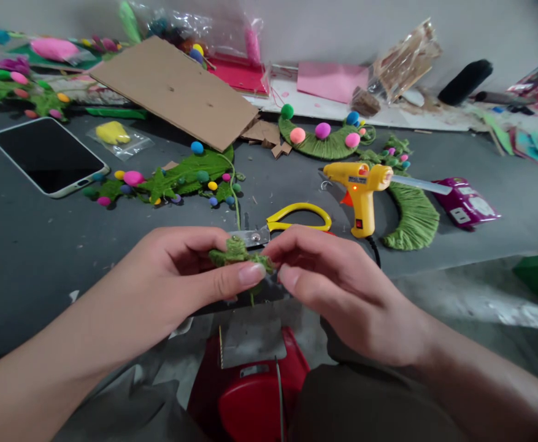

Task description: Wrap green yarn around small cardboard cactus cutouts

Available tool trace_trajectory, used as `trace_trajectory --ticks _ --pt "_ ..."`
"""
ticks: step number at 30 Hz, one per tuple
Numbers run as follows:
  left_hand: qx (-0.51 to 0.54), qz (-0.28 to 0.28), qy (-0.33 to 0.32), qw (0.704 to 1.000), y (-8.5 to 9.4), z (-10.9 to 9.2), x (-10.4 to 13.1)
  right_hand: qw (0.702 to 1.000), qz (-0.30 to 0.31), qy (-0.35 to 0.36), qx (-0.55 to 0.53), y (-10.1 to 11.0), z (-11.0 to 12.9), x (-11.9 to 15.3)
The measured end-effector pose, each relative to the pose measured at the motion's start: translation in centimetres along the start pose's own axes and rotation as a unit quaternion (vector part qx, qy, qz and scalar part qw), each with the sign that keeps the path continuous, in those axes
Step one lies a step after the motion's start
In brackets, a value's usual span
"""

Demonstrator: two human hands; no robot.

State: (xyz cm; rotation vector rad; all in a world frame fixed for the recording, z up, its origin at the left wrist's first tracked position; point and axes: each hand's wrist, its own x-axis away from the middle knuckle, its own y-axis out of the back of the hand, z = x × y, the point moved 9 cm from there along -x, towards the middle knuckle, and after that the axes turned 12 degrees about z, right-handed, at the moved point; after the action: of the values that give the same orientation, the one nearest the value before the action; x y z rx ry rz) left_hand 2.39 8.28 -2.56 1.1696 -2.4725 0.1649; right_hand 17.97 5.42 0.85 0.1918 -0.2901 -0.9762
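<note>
My left hand is closed on a small green yarn-wrapped star, pinched between thumb and fingers above the table's front edge. At its right side, my right hand has thumb and fingertips drawn together against the star's edge, pinching part of it. A strand of green yarn hangs below. Just behind the hands lie scissors with yellow handles, their blades partly hidden by my fingers. A yellow hot glue gun stands to the right, a clear glue stick in its back and a small light glowing.
Green yarn crescents with coloured pompoms lie behind, another crescent by a purple packet. At left are a phone, a decorated green piece and a bag with yellow material. Cardboard lies behind; a red stool is below.
</note>
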Motion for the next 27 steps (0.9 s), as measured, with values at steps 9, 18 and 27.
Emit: trace_trajectory --ticks 9,18,27 --pt "0.021 0.021 0.014 0.999 -0.4 0.4 -0.8 0.995 -0.064 0.058 -0.049 0.4 0.6 -0.3" --pt "0.063 0.055 0.022 0.996 -0.9 0.5 -0.7 0.996 -0.034 0.028 -0.076 0.3 -0.3 -0.3" --pt "0.064 0.088 0.013 0.994 -1.3 0.5 -0.7 0.985 -0.001 0.042 -0.168 -0.2 -0.6 -0.5"
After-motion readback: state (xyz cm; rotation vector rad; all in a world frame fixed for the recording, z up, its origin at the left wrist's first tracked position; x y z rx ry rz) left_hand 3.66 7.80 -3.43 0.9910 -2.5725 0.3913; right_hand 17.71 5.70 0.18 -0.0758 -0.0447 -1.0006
